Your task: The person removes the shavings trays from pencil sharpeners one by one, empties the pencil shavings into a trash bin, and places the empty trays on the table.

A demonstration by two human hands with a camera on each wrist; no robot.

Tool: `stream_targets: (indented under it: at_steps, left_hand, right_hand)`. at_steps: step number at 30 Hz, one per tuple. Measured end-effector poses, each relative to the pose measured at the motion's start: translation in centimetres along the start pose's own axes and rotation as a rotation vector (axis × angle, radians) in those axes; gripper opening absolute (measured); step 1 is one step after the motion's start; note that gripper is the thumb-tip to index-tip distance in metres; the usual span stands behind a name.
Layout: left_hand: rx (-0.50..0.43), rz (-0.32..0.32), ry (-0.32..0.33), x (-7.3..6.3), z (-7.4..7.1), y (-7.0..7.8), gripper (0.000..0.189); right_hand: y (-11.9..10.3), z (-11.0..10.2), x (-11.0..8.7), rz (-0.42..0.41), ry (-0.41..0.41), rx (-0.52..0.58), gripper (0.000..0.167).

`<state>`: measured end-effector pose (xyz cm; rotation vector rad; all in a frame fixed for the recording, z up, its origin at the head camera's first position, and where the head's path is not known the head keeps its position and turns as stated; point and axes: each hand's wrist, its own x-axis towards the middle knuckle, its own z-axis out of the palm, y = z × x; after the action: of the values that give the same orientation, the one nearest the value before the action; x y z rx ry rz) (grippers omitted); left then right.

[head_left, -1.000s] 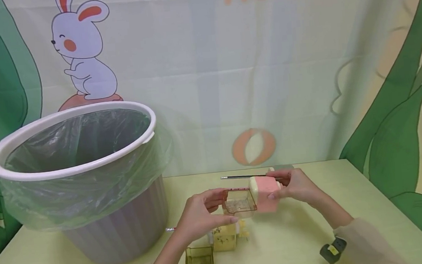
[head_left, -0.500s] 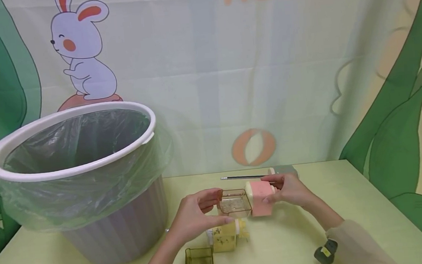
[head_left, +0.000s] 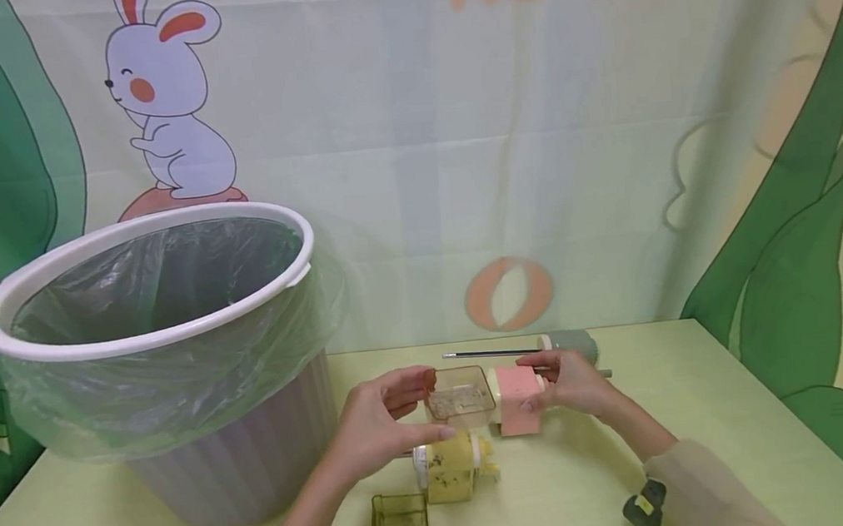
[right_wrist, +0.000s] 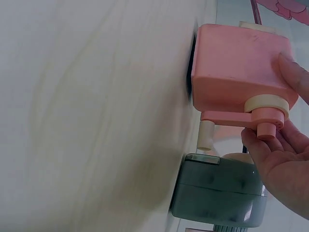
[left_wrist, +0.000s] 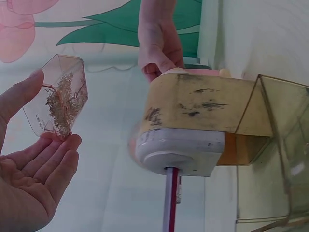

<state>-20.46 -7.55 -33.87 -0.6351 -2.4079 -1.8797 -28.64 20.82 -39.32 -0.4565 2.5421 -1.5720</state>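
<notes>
My left hand [head_left: 375, 426] pinches a clear, red-edged shavings tray [head_left: 459, 393] between thumb and fingers. In the left wrist view, pencil shavings [left_wrist: 66, 104] lie inside this tipped tray. My right hand [head_left: 571, 385] grips a pink crank pencil sharpener [head_left: 518, 397] at its crank end; the right wrist view shows its crank handle [right_wrist: 206, 135]. The tray is right beside the sharpener's cream front. Just below my left hand lies a yellow pencil sharpener [head_left: 451, 473] with dark smudges and a pencil [left_wrist: 170, 203] in its hole.
An amber-tinted clear tray [head_left: 399, 524] rests near the table's front. At the back lies a grey-green sharpener [head_left: 573, 344] with a dark pencil [head_left: 490, 353] in it. A large bin [head_left: 234, 446] with a plastic liner occupies the left side. A printed cloth hangs behind.
Both hands have shifted left with the tray and the pink sharpener. The tray has tipped, its open side turning more toward the head camera. More of the grey-green sharpener shows now.
</notes>
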Motion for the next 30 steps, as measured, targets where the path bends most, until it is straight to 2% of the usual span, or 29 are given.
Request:
stream_targets:
  at_steps: [7, 16, 23, 30]
  left_hand:
    - [0.012, 0.004, 0.005, 0.0, -0.7, 1.2, 0.060]
    - [0.070, 0.041, 0.041, -0.1, -2.1, 4.3, 0.062]
    - [0.081, 0.057, 0.097, -0.6, -3.5, 7.3, 0.060]
    - [0.080, 0.107, 0.181, -1.3, -5.2, 9.8, 0.060]
  right_hand:
    - [0.0, 0.0, 0.1, 0.006, 0.004, 0.004, 0.066]
    - [0.4, -0.1, 0.3, 0.000, 0.010, -0.005, 0.063]
    - [0.4, -0.1, 0.3, -0.004, 0.014, -0.033, 0.062]
    - [0.3, -0.2, 0.1, -0.011, -0.001, -0.047, 0.061]
